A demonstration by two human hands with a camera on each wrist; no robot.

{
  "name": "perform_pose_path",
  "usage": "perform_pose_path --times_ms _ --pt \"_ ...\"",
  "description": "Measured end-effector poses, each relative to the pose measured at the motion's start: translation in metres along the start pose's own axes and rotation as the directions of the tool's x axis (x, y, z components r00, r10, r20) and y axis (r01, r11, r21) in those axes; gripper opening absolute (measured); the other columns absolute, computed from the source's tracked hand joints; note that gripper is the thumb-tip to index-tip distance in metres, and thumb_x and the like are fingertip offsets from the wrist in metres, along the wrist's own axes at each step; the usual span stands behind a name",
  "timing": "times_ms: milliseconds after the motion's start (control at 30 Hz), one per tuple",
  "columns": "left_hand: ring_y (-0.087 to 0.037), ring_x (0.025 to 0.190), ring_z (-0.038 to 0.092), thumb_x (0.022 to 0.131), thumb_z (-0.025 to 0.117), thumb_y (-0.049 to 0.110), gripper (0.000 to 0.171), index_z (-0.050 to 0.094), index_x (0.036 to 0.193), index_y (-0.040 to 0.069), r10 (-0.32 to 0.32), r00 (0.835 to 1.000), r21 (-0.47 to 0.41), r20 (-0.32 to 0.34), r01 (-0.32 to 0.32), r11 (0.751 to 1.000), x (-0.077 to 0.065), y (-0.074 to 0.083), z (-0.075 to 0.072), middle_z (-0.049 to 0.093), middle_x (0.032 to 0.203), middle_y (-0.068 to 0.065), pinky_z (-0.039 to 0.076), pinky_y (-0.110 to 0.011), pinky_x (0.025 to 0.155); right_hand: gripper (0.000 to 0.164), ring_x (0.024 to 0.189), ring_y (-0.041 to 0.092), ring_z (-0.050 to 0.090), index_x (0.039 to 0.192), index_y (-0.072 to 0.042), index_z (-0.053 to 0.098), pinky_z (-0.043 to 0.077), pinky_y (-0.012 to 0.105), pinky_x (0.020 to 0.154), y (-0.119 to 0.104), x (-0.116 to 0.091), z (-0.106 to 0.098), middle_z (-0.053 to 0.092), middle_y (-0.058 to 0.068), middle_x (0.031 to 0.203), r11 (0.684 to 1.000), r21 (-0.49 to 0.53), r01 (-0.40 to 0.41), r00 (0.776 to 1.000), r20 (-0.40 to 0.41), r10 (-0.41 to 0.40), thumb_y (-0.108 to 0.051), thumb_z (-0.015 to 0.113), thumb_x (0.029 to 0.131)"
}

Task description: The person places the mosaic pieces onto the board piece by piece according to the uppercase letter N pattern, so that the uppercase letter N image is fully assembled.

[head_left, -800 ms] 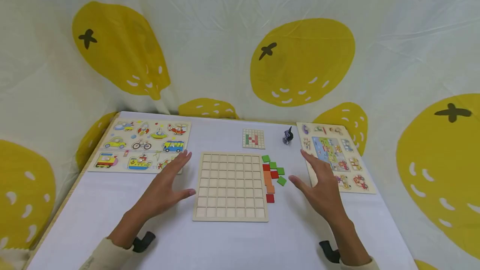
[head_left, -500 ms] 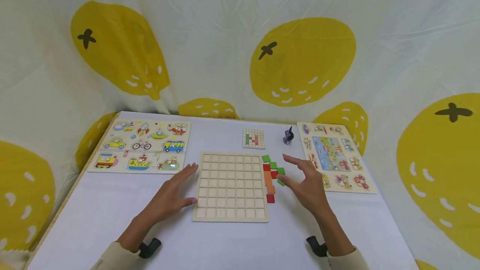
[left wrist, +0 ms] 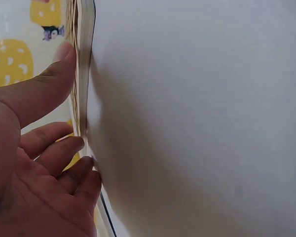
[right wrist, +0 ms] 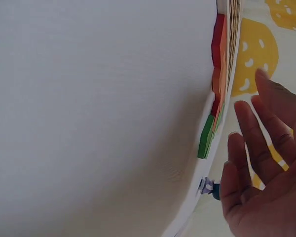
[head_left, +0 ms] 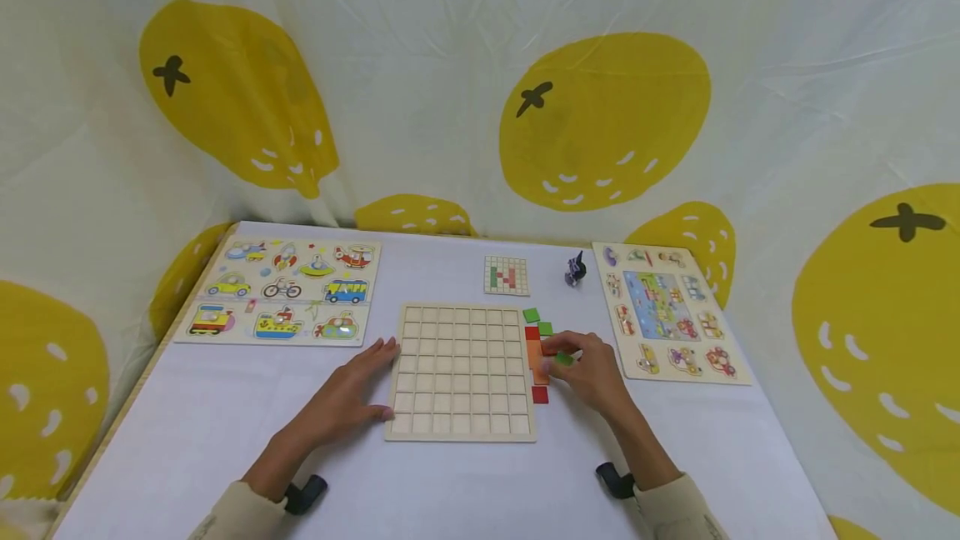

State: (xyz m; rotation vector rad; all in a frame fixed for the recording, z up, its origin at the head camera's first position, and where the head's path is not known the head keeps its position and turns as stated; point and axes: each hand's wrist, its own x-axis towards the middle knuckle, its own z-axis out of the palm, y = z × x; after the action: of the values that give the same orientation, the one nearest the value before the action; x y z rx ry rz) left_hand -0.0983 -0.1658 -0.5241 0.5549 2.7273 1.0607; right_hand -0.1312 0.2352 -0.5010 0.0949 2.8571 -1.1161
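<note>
In the head view a wooden grid board (head_left: 467, 373) with square recesses lies mid-table. My left hand (head_left: 337, 402) spreads thumb and fingers along its left edge, fingertips right at the rim; the left wrist view shows the thumb (left wrist: 49, 84) beside that edge. Along the board's right side lie red, orange and green square tiles. My right hand (head_left: 592, 369) reaches over them, index finger and thumb apart above the orange tiles (head_left: 535, 357). A green tile (head_left: 564, 359) shows between finger and thumb; other tiles are hidden under the hand. In the right wrist view the fingers (right wrist: 256, 143) are loosely bent, holding nothing.
A small pattern card (head_left: 506, 276) lies behind the board, with a small dark figurine (head_left: 575, 270) to its right. A vehicle puzzle board (head_left: 285, 294) lies at the back left, another picture puzzle (head_left: 660, 307) at the right. A lemon-print curtain (head_left: 420, 65) hangs behind.
My right hand has moved left and down onto the tiles, its thumb and index finger drawing closer together. My left hand has moved slightly right and down to the board's left edge.
</note>
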Motion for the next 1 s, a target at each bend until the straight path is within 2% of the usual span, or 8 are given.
perform_pose_path --times_ms 200,433,733,1000 --pt "-0.039 0.163 0.026 0.078 0.094 0.015 0.099 0.043 0.162 0.008 0.002 1.000 0.013 0.026 -0.003 1.000 0.000 0.000 0.000 0.035 0.174 -0.009 0.032 -0.070 0.123 0.025 0.106 0.023 0.063 0.101 -0.018 0.081 0.057 0.040 0.095 0.003 -0.005 0.007 0.077 0.000 0.104 0.998 -0.040 -0.054 0.999 -0.002 0.054 -0.022 0.095 0.080" --pt "-0.040 0.164 0.025 0.079 0.094 0.016 0.100 0.041 0.163 0.006 -0.009 0.999 0.037 0.047 0.007 0.999 0.000 0.002 -0.002 0.034 0.174 -0.010 0.032 -0.069 0.124 0.025 0.090 0.020 0.060 0.095 -0.016 0.080 0.047 0.033 0.079 0.000 -0.009 0.010 0.076 -0.002 0.088 0.991 -0.087 -0.098 0.995 -0.009 0.098 -0.027 0.096 0.079" --pt "-0.040 0.164 0.025 0.078 0.094 0.016 0.101 0.041 0.163 0.007 -0.026 0.998 0.044 0.053 0.024 0.999 0.000 0.002 -0.002 0.034 0.174 -0.010 0.032 -0.069 0.124 0.027 0.084 0.020 0.061 0.092 -0.013 0.077 0.049 0.028 0.067 -0.005 -0.009 0.012 0.069 0.002 0.083 0.981 -0.119 -0.152 0.988 -0.005 0.152 -0.029 0.095 0.080" --pt "-0.040 0.163 0.026 0.078 0.094 0.016 0.100 0.042 0.163 0.007 -0.022 0.998 0.046 0.052 0.019 0.999 0.000 0.003 -0.003 0.034 0.174 -0.009 0.032 -0.068 0.124 0.025 0.081 0.019 0.061 0.089 -0.013 0.072 0.049 0.028 0.069 -0.003 -0.010 0.008 0.069 0.001 0.080 0.986 -0.079 -0.146 0.988 0.034 0.149 -0.025 0.093 0.083"
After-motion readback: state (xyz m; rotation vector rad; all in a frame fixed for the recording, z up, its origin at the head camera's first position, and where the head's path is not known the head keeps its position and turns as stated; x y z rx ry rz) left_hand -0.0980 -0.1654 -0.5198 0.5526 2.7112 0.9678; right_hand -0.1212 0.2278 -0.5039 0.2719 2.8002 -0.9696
